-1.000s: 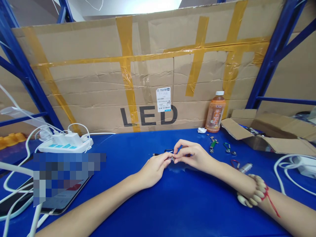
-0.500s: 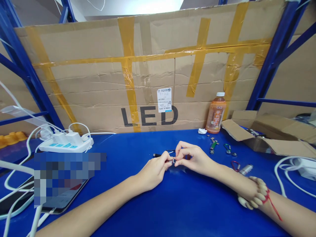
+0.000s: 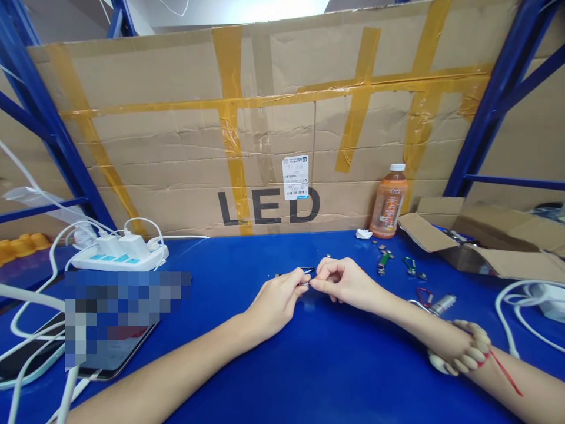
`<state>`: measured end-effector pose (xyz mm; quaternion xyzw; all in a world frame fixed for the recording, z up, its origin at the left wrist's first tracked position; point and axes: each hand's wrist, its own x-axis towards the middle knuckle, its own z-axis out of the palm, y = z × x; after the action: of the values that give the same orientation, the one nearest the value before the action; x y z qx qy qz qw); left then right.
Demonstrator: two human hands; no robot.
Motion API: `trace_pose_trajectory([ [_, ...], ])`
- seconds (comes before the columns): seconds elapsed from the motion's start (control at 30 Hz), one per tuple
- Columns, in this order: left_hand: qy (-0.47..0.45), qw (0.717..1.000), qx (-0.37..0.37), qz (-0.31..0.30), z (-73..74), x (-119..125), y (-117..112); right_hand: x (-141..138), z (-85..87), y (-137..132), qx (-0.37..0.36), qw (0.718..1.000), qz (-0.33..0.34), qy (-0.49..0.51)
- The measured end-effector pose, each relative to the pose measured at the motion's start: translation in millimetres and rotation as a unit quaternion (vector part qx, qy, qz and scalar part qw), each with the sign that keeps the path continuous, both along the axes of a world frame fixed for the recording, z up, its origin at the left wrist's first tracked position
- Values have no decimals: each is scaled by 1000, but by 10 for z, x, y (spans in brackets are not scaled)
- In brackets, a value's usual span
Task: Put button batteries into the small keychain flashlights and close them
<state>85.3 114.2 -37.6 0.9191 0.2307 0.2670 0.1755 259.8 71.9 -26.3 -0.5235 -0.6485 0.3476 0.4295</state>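
My left hand and my right hand meet fingertip to fingertip over the blue table. Both are closed in a pinch on a small dark metal part between them; most of it is hidden by my fingers. A thin black piece lies on the table just behind the fingers. A beaded bracelet with a red cord sits on my right wrist.
An orange drink bottle stands at the back right by small carabiners and a silver part. An open cardboard box is at right. A white power strip, cables and a tablet lie left. A taped cardboard wall closes the back.
Both hands have shifted slightly away from me and closed tighter on the small part; my right hand's fingers have curled down from a raised pinch.
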Motion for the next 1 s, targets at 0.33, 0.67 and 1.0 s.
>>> trace_pose_trajectory([
  [0.33, -1, 999, -46, 0, 41, -5, -20, -60, 88, -45, -82, 996, -44, 10],
  [0.67, 7, 999, -40, 0, 69, 5, -23, -48, 113, -51, -98, 994, -55, 2],
  [1.0, 8, 999, -38, -1, 40, -12, -13, -40, 132, -72, -94, 995, -35, 4],
])
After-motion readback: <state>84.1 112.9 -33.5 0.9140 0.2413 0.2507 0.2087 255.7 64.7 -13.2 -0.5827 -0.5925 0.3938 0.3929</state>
